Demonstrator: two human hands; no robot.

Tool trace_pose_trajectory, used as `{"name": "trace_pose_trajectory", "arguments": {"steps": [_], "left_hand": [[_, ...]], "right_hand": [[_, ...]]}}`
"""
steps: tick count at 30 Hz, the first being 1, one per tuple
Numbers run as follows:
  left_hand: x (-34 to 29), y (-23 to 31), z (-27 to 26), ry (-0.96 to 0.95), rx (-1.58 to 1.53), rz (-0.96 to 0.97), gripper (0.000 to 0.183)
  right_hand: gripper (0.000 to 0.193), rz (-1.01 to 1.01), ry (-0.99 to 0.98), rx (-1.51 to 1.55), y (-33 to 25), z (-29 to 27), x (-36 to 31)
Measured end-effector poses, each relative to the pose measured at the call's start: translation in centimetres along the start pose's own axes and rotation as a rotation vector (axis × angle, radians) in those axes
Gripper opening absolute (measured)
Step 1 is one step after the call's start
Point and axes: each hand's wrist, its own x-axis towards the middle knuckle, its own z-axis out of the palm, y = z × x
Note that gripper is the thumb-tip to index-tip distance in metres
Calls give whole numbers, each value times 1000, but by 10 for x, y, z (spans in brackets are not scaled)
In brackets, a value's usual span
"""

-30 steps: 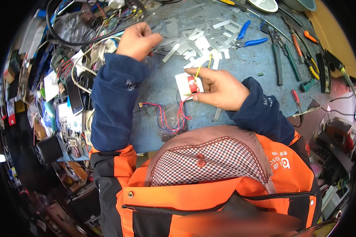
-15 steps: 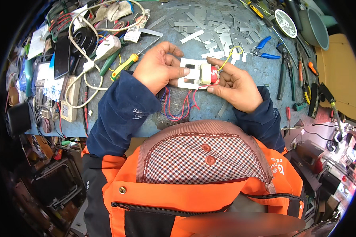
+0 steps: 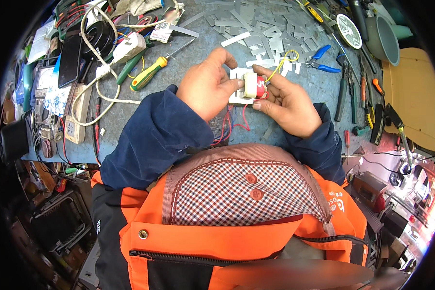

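Note:
Both of my hands hold a small transformer in front of me, above the bench. Its coil [image 3: 251, 86] is cream with a red wrapped side, and light metal plates [image 3: 236, 98] show around it. My left hand [image 3: 205, 87] presses its thumb and fingers at the plates' left edge. My right hand [image 3: 293, 104] grips the red end between thumb and fingers. A yellow wire [image 3: 278, 67] loops up from the coil. Red and blue wires [image 3: 225, 128] hang below it. My left fingertips are partly hidden behind the plates.
Loose metal strips [image 3: 275, 36] lie scattered at the far side of the blue bench [image 3: 174, 79]. A yellow-green screwdriver [image 3: 150, 73] and a white cable [image 3: 112, 99] are left. Blue-handled cutters [image 3: 324, 60], pliers [image 3: 343, 92] and a grey bowl [image 3: 383, 41] are right.
My left hand has moved right, toward the coil, and the plates stick out less on that side. The openings in the plates look narrower. My right hand has stayed nearly still.

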Motion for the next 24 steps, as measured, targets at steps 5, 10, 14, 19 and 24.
{"name": "trace_pose_trajectory", "arguments": {"steps": [5, 10, 14, 19, 24], "left_hand": [[10, 0, 1, -93, 5, 15, 38], [20, 25, -7, -290, -176, -257, 42], [25, 12, -11, -332, -250, -257, 39], [26, 17, -13, -347, -259, -237, 35], [28, 10, -12, -343, -258, -234, 33]], "right_hand": [[73, -25, -69, -391, -12, -10, -1], [70, -122, -29, -430, -10, -9, 0], [61, -107, 68, -431, -15, -2, -6], [52, -265, 233, -486, -8, 4, -18], [65, -121, 120, 174, 5, 1, -7]]}}
